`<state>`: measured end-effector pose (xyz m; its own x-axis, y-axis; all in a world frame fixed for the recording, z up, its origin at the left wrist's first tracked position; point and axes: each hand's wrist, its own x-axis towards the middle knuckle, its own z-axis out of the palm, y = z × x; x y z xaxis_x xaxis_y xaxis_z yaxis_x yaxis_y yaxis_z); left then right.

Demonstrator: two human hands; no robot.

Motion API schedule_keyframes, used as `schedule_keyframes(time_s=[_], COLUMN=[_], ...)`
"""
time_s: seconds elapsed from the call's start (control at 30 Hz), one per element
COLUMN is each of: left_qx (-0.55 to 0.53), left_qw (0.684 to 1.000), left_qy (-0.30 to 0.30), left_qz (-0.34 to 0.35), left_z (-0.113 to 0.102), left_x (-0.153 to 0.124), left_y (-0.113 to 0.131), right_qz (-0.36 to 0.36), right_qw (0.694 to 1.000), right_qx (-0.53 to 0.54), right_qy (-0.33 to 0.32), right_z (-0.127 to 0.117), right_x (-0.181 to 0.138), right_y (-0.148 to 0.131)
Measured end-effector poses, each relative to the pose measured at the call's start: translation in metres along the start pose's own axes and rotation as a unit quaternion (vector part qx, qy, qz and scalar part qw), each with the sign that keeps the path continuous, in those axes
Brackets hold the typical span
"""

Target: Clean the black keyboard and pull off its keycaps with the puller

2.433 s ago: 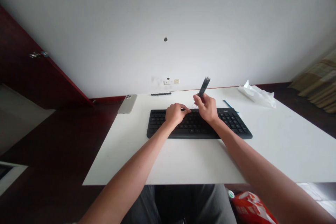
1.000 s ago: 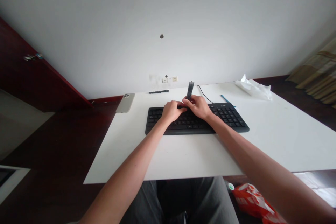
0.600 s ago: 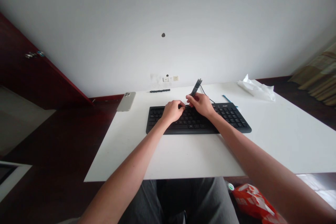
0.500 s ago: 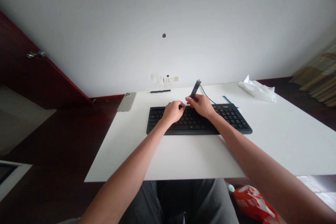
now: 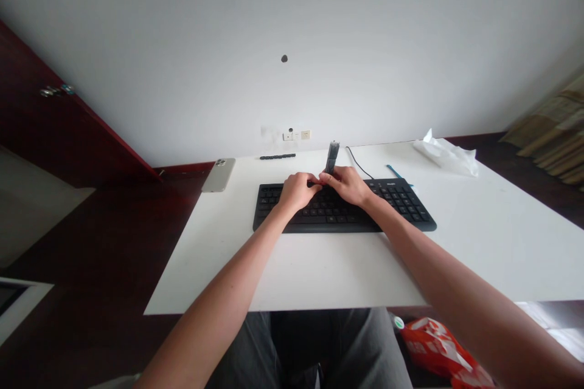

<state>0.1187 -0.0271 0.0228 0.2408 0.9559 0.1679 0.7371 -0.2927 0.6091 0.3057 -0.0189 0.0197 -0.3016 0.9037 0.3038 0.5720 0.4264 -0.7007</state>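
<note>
At the middle of the white desk (image 5: 319,273), my two hands work close together over the upper keys of a black keyboard (image 5: 333,216); the left hand (image 5: 297,191) and the right hand (image 5: 349,185) almost meet. The right hand's fingers (image 5: 327,177) are clenched around a slim dark tool (image 5: 333,157), which stands nearly upright above the keys with its lower end hidden in the grip; the left hand's fingers (image 5: 314,183) curl down onto the keys beside it, though from here I cannot tell whether they pinch anything. To work well at this spot, I judge, the tool should stay square to the keys while the left hand steadies the board. Behind the keyboard lie a thin black cable (image 5: 358,163) and a row of small black pieces (image 5: 277,157); a smartphone (image 5: 218,174) sits to the left, with a blue pen-like stick (image 5: 396,170) and crumpled white plastic (image 5: 444,157) to the right.
</note>
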Motion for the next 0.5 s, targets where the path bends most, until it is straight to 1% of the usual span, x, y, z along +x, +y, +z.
schedule_keyframes(time_s=[0.13,0.3,0.4,0.5], left_qx=[0.0,0.008,-0.004,-0.011], left_qw=[1.0,1.0,1.0,1.0], left_qy=[0.007,0.001,-0.001,-0.003], left_qz=[-0.007,-0.013,0.0,0.015], left_z=[0.0018,0.002,0.0026,0.0035], left_x=[-0.0001,-0.0001,-0.0004,0.0001], left_y=[0.0023,0.0028,0.0017,0.0], right_qz=[0.011,0.043,0.054,0.043], right_qw=[0.999,0.998,0.998,0.999], right_qx=[0.006,0.015,0.017,0.02], right_qy=[0.03,0.046,0.042,0.022], right_z=[0.0026,0.0026,0.0012,-0.001], right_x=[-0.0011,0.0007,0.0021,0.0027], right_y=[0.0011,0.0007,0.0003,0.0006])
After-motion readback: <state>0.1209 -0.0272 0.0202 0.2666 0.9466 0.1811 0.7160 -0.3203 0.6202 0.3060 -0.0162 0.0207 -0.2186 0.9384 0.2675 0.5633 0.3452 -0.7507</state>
